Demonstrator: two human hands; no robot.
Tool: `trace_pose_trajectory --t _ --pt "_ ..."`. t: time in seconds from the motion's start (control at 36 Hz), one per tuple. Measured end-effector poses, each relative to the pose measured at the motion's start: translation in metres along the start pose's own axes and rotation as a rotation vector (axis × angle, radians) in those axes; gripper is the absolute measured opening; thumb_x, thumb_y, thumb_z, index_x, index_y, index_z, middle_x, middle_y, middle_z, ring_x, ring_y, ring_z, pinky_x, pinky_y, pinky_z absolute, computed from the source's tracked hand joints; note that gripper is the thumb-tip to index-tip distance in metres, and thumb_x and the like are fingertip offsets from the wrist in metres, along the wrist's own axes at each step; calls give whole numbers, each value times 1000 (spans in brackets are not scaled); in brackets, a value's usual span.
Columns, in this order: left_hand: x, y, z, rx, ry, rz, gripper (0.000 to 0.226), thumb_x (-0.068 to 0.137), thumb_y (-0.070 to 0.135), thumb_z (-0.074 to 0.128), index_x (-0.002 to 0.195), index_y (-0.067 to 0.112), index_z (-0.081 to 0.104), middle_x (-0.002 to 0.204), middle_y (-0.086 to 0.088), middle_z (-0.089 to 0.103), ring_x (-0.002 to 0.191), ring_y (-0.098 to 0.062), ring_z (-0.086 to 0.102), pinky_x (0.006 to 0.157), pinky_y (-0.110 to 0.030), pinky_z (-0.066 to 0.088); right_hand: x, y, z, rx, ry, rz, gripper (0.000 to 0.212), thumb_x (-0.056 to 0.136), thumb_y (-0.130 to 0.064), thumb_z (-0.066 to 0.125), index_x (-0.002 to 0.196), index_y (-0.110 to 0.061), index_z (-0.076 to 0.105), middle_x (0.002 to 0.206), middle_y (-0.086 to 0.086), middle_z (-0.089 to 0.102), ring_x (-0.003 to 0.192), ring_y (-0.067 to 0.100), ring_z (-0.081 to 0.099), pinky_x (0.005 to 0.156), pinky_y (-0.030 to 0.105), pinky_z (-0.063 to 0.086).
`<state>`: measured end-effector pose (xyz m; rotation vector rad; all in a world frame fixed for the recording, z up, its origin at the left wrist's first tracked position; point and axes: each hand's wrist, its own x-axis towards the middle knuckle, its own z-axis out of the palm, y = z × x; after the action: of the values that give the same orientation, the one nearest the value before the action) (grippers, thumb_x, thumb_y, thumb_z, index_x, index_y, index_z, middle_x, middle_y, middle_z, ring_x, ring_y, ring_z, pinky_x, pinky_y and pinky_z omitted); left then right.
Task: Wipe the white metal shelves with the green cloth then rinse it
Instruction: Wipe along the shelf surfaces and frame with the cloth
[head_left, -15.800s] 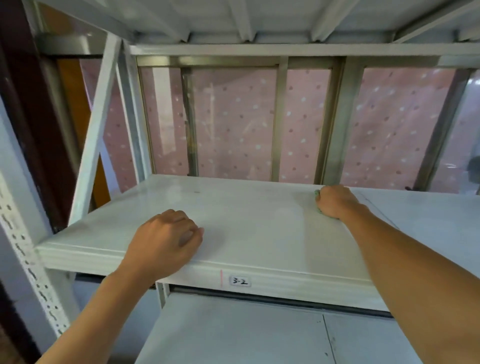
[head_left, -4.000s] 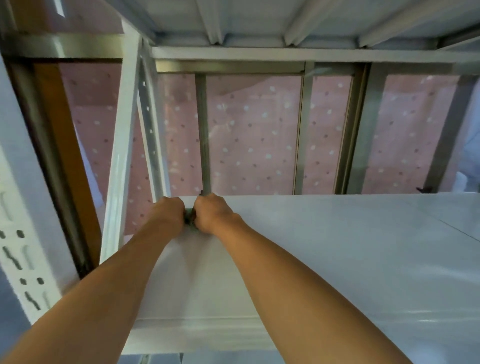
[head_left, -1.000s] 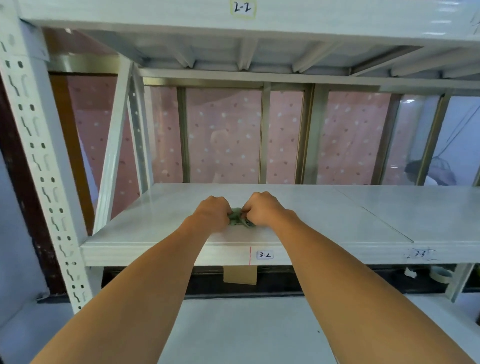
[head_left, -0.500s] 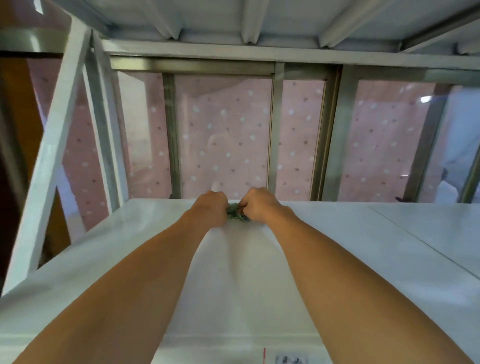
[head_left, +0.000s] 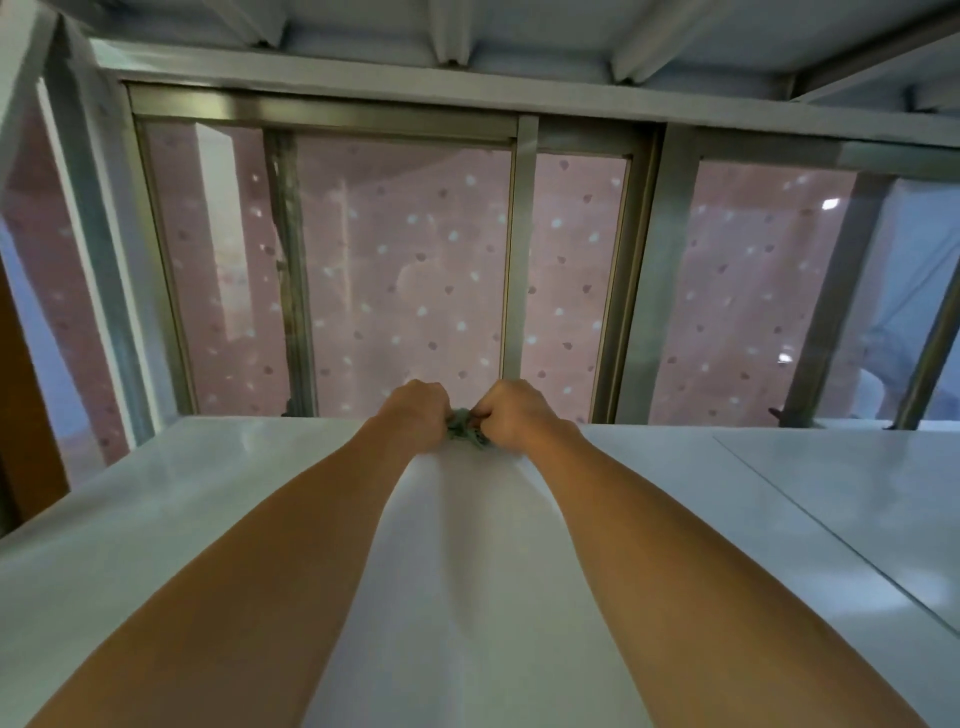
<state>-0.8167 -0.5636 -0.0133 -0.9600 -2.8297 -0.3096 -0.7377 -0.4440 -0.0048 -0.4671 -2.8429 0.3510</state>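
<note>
Your left hand (head_left: 415, 415) and right hand (head_left: 514, 415) were both curled tight on the bunched cloth (head_left: 462, 428), held between them at 12 o'clock near the far edge of the white shelf (head_left: 675, 493). A seam (head_left: 831, 545) crossed the shelf at 3 o'clock. Beyond stood a metal-framed window (head_left: 511, 249) backed by pink dotted fabric (head_left: 405, 270), and the upper shelf (head_left: 519, 31) hung overhead.

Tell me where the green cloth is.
Head view, centre: the green cloth is bunched between the left hand and right hand, at the back of the white shelf.
</note>
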Motion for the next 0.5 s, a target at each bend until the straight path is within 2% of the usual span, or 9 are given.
trace_pose_trajectory --t 0.11,0.25,0.39,0.5 --pt "-6 11 4 -2 10 -2 26 89 13 55 107 15 74 101 -13 66 90 -31 64 68 -29 47 -6 12 -4 3 -5 -13 26 89 -14 62 109 -17 78 105 10 71 96 28 65 83 29 55" --pt "-15 25 3 -29 11 -15 29 91 14 54 112 18 73 106 -12 68 94 -31 64 76 -31 51 -19 26 -7 3 7 -31 26 90 -17 61 111 -15 77 105 13 69 91 29 63 75 25 49" --pt "-26 36 5 -27 23 -68 29 89 13 52 108 15 74 103 -12 69 91 -29 64 74 -30 50 -26 30 -10 22 28 -46 26 88 -16 62 110 -8 75 106 16 68 98 33 66 85 32 56" --pt "-35 45 4 -24 17 -103 28 88 14 53 106 14 75 104 -12 70 92 -30 65 75 -30 50 -34 35 -10 27 34 -59 26 89 -18 62 110 -8 74 107 16 67 99 33 66 85 32 55"
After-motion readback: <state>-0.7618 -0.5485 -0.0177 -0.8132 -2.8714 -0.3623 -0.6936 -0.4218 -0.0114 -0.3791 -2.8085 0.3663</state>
